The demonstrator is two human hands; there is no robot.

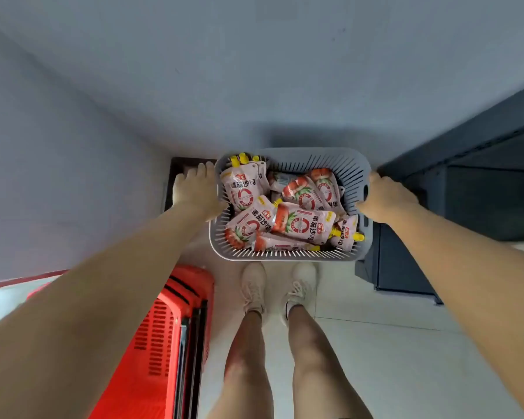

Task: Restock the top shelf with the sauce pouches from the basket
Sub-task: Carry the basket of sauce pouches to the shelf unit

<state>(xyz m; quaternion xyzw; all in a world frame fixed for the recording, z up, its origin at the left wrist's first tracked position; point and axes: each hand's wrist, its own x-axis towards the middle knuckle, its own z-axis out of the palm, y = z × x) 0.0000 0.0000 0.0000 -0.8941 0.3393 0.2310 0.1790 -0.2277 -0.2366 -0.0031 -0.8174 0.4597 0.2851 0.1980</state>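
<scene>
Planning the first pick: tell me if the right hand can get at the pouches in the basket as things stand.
Probably not yet: the right hand grips the basket rim, as does the left hand. The sauce pouches lie uncovered, so letting go would free it.

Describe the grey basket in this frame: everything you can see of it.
The basket is grey, plastic-looking and rectangular with rounded corners, its walls cut with narrow vertical slots under a solid rim. It is held roughly level above the floor, in front of the person's shoes. The left hand grips its left side and the right hand its right side, by a handle cut-out. Inside lies a loose pile of pink-and-red sauce pouches with yellow caps, some leaning on the walls.
</scene>
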